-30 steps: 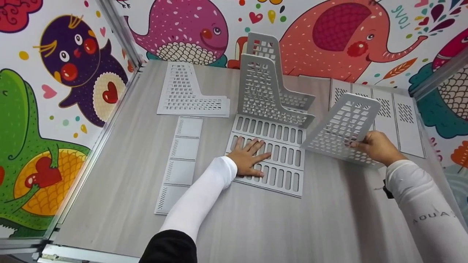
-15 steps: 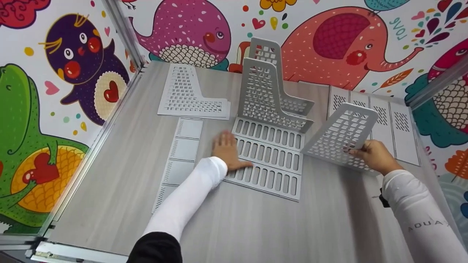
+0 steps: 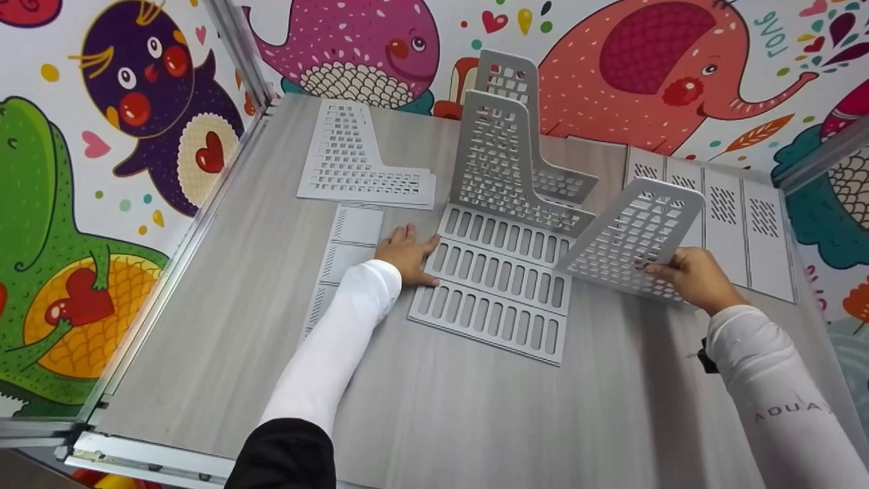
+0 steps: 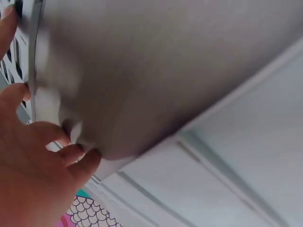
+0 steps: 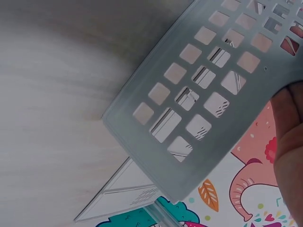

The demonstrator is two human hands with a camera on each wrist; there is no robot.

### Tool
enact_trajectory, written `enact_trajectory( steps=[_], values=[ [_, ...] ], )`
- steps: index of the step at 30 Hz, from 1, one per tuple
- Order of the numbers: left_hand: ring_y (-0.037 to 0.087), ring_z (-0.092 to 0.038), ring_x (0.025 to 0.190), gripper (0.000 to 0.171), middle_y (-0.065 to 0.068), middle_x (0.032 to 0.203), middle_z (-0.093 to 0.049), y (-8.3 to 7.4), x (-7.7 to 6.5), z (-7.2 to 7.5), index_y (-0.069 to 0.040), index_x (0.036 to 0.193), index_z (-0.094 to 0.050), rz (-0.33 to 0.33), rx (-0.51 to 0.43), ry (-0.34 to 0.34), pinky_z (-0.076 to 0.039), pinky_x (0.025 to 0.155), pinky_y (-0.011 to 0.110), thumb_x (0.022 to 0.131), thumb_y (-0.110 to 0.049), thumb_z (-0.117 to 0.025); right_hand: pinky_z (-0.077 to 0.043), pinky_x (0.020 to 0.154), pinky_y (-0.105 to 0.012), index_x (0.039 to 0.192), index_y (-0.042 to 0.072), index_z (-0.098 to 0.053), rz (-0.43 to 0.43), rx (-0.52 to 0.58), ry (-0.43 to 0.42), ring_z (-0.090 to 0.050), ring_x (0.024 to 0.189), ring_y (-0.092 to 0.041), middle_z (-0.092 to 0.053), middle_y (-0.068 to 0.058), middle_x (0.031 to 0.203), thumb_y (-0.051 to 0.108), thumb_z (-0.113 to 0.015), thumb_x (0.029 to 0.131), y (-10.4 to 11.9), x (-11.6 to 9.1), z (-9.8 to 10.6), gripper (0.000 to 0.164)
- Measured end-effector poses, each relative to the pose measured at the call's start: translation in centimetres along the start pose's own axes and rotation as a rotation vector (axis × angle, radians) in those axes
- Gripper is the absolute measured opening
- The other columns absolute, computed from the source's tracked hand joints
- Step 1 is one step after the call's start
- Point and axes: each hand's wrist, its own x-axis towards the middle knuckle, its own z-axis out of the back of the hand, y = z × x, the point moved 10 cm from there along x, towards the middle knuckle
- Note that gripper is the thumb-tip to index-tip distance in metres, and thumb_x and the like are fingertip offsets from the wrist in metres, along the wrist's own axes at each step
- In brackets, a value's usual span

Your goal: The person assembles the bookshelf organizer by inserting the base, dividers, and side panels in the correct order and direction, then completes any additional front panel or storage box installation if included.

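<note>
A light grey slotted panel (image 3: 492, 300) lies flat mid-table, with two perforated L-shaped panels upright at its far end, a front one (image 3: 492, 153) and a rear one (image 3: 567, 182). My left hand (image 3: 405, 257) is at the slotted panel's left edge, its thumb and a finger touching the rim. In the left wrist view, the other fingers (image 4: 85, 165) are bent loosely towards the tabletop. On the right, my right hand (image 3: 703, 278) pinches another perforated panel (image 3: 628, 241) and holds it tilted beside the slotted panel's right edge. The right wrist view shows this perforated panel (image 5: 208, 137) close up.
Flat L-shaped perforated panels (image 3: 366, 170) lie at the back left, with a long narrow panel (image 3: 356, 227) partly under my left arm. Wide scored panels (image 3: 767, 258) lie at the back right. Printed walls and metal rails (image 3: 156, 465) bound the table.
My left hand has slid left, from spread flat on the slotted panel to its left edge. The slotted panel has shifted slightly. My right hand keeps its hold on the perforated panel.
</note>
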Motion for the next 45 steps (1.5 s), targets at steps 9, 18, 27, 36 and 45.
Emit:
enact_trajectory(
  steps=[9,18,27,36,45],
  values=[
    [0.040,-0.007,0.148,0.101,0.024,0.159,-0.010,0.9,0.3,0.4,-0.031,0.149,-0.029,0.037,0.007,-0.062,-0.011,0.116,0.062,0.066,-0.066,-0.072,-0.043,0.061,-0.010,0.100,-0.006,-0.070,0.005,-0.018,-0.032,-0.053,0.071,0.014,-0.070,-0.025,0.098,0.011,-0.065,0.088,0.4,0.7,-0.3,0.022],
    [0.041,0.006,0.148,0.102,0.024,0.159,0.006,1.8,0.0,-0.1,-0.034,0.151,-0.020,0.042,-0.102,-0.045,0.001,0.117,0.061,0.068,-0.065,-0.071,-0.042,0.057,-0.012,0.097,-0.008,-0.070,0.021,-0.026,-0.037,-0.052,0.066,0.011,-0.071,-0.026,0.095,0.010,-0.067,0.087,2.0,1.7,-0.8,0.021],
    [0.040,0.010,0.147,0.104,0.022,0.159,0.009,1.6,0.5,-0.6,-0.034,0.151,-0.018,0.024,-0.130,-0.034,0.004,0.117,0.060,0.067,-0.067,-0.070,-0.044,0.062,-0.011,0.099,-0.002,-0.072,0.078,-0.023,-0.045,-0.055,0.071,0.010,-0.073,-0.020,0.095,0.010,-0.067,0.086,6.4,3.8,-3.5,0.018],
    [0.038,0.009,0.148,0.103,0.021,0.159,0.008,1.8,0.9,-0.2,-0.037,0.151,-0.020,0.027,-0.099,-0.049,0.003,0.117,0.060,0.066,-0.067,-0.071,-0.040,0.053,-0.016,0.092,-0.004,-0.073,0.086,-0.010,-0.071,-0.052,0.061,0.002,-0.073,-0.022,0.088,0.009,-0.068,0.085,7.0,4.3,-3.9,0.015],
    [0.038,0.008,0.148,0.103,0.021,0.159,0.008,1.9,0.7,-0.9,-0.037,0.151,-0.019,0.032,-0.092,-0.043,0.002,0.118,0.060,0.066,-0.067,-0.070,-0.042,0.057,-0.013,0.093,-0.004,-0.073,0.107,0.010,-0.059,-0.053,0.065,0.009,-0.073,-0.021,0.091,0.008,-0.068,0.085,7.5,5.0,-4.7,0.015]
  ],
)
